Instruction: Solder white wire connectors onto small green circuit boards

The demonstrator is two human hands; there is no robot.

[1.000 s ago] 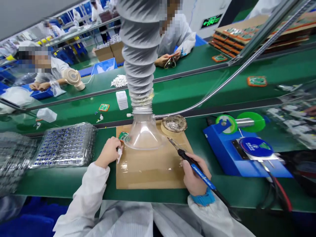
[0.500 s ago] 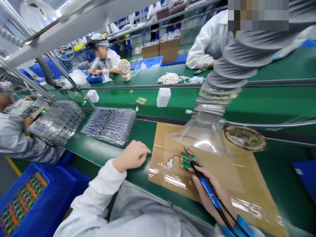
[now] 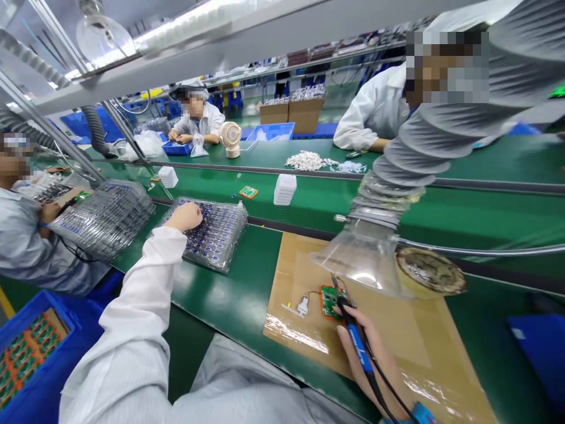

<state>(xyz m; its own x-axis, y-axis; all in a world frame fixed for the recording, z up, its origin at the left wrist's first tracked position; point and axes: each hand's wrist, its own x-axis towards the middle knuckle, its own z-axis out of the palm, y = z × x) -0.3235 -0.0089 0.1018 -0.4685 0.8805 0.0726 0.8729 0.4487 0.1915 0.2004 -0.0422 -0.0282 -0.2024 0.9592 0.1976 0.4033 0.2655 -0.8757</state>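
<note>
Soldering iron (image 3: 358, 347) with a blue grip sits clamped in the right hand (image 3: 375, 365), its tip down on the small green circuit board (image 3: 329, 301) that lies on the brown mat (image 3: 424, 347) on the green worktop (image 3: 238, 294). Just left of the board, on the same mat, lies a small white connector (image 3: 302, 305) joined to it by thin wires. The clear funnel hood (image 3: 366, 259) of a grey ribbed extraction hose (image 3: 419, 141) hangs right above the board and crowds the space over the iron's tip; beside it, at the mat's far edge, sits a round tip-cleaner dish (image 3: 430, 271) of metal wool. The left hand (image 3: 184, 217) is stretched well away to the left, resting on a stack of clear blister trays (image 3: 212, 235) filled with small blue parts; its fingers are loosely curled on the top tray, and I cannot tell whether they grip anything. A second stack of trays (image 3: 103, 218) stands just beyond, next to another person's sleeve (image 3: 22, 247). Below the worktop's near edge at left is a blue bin (image 3: 30, 353) of green boards. Across the belt lie a white block (image 3: 285, 189), a loose green board (image 3: 248, 192), a heap of white parts (image 3: 309, 160) and a small desk fan (image 3: 231, 138), with other people in white coats at work behind.
</note>
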